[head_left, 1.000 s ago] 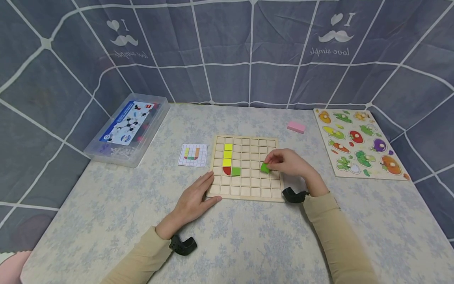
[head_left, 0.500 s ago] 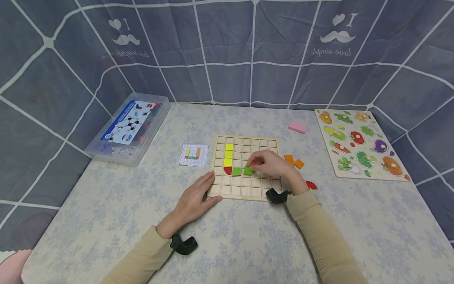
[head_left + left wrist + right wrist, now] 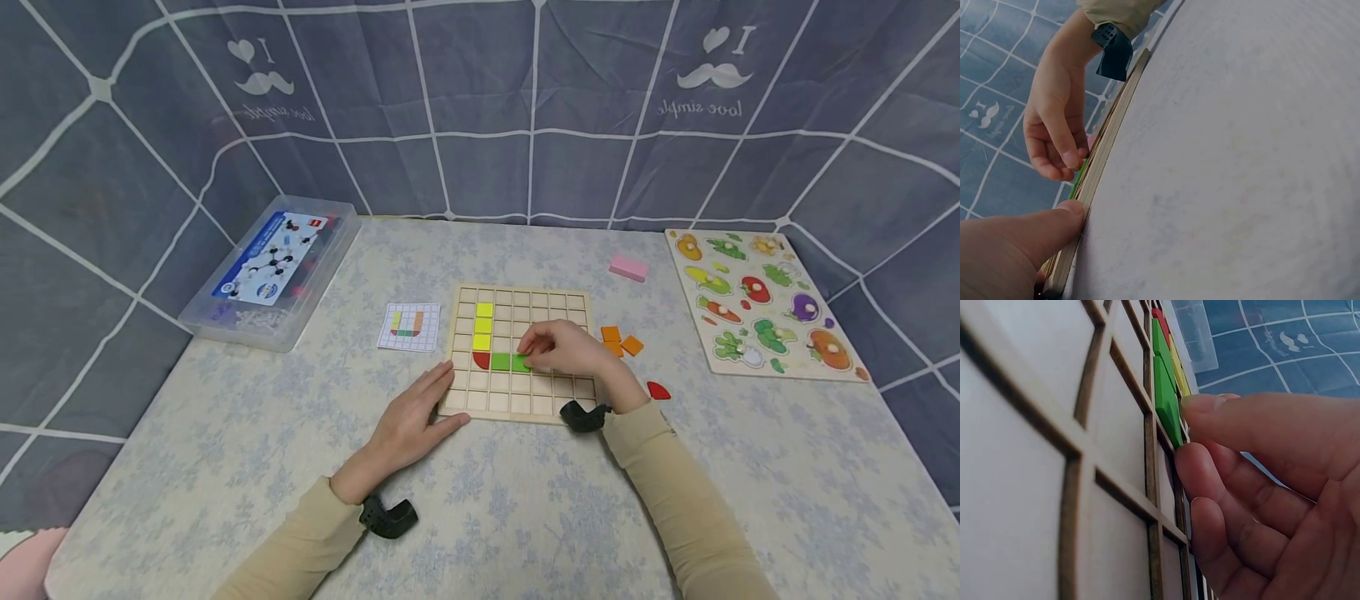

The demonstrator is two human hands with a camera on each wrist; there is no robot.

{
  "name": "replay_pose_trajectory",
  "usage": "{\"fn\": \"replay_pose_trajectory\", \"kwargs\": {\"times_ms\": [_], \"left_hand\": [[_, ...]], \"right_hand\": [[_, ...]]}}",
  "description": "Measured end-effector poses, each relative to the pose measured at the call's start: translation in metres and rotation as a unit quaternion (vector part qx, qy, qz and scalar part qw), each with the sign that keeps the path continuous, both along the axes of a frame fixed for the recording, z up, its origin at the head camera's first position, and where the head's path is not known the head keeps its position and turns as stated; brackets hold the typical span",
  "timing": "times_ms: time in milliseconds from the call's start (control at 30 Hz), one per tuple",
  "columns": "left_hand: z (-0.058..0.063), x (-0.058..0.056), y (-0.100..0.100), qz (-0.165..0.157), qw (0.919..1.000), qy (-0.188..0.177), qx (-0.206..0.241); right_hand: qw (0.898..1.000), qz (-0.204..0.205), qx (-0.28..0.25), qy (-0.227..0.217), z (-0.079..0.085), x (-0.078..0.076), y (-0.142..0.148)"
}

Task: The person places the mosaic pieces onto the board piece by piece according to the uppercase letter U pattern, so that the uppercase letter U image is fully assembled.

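A wooden grid board [image 3: 510, 412] lies flat on the table. Three yellow square tiles [image 3: 483, 326] form a column in it, with a red quarter-round tile [image 3: 482, 361] below them. Right of the red piece sits a green square tile [image 3: 499, 362]. Beside it a second green tile [image 3: 1164, 400] is at its cell, and my right hand [image 3: 564, 348] pinches its right edge between thumb and finger. My left hand [image 3: 405, 423] rests at the board's lower left corner, fingers straight along the side and thumb [image 3: 1054, 228] on the front edge.
Left of the board lies a pattern card [image 3: 408, 327]. Several orange tiles [image 3: 632, 346] and a red quarter-round piece [image 3: 658, 391] lie to the right. A pink block [image 3: 628, 268], a vegetable puzzle board [image 3: 765, 308] and a clear plastic case [image 3: 273, 275] stand farther out.
My right hand has carried the second green tile left across the board and lowered it beside the first. The orange tiles and loose red piece came into view. My left hand stays put.
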State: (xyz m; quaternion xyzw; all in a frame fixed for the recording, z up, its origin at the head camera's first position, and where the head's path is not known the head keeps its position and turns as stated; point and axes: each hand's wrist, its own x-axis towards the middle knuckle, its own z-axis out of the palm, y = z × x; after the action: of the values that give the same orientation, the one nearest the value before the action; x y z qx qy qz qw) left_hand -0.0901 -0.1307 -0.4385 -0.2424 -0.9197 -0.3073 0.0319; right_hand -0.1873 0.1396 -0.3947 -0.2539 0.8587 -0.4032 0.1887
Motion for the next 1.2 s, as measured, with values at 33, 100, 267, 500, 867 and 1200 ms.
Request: {"fn": "replay_pose_trajectory", "kwargs": {"times_ms": [33, 100, 267, 500, 867, 1200], "left_hand": [[0.0, 0.0, 0.0, 0.0, 1.0, -0.001, 0.0], [0.0, 0.0, 0.0, 0.0, 1.0, -0.002, 0.001], [0.0, 0.0, 0.0, 0.001, 1.0, -0.005, 0.0], [-0.001, 0.0, 0.0, -0.001, 1.0, -0.004, 0.003], [-0.002, 0.0, 0.0, 0.0, 1.0, 0.005, 0.003], [-0.002, -0.001, 0.0, 0.001, 1.0, -0.004, 0.001]], "right_hand": [[1.0, 0.001, 0.001, 0.001, 0.0, 0.0, 0.0], [1.0, 0.002, 0.002, 0.002, -0.001, 0.0, 0.001], [1.0, -0.001, 0.007, 0.0, -0.001, 0.001, 0.002], [1.0, -0.01, 0.014, 0.002, 0.005, 0.002, 0.015], [0.996, -0.051, 0.052, 0.04, 0.024, 0.011, 0.061], [0.992, -0.094, 0.071, 0.053, 0.024, 0.029, 0.106]]}}
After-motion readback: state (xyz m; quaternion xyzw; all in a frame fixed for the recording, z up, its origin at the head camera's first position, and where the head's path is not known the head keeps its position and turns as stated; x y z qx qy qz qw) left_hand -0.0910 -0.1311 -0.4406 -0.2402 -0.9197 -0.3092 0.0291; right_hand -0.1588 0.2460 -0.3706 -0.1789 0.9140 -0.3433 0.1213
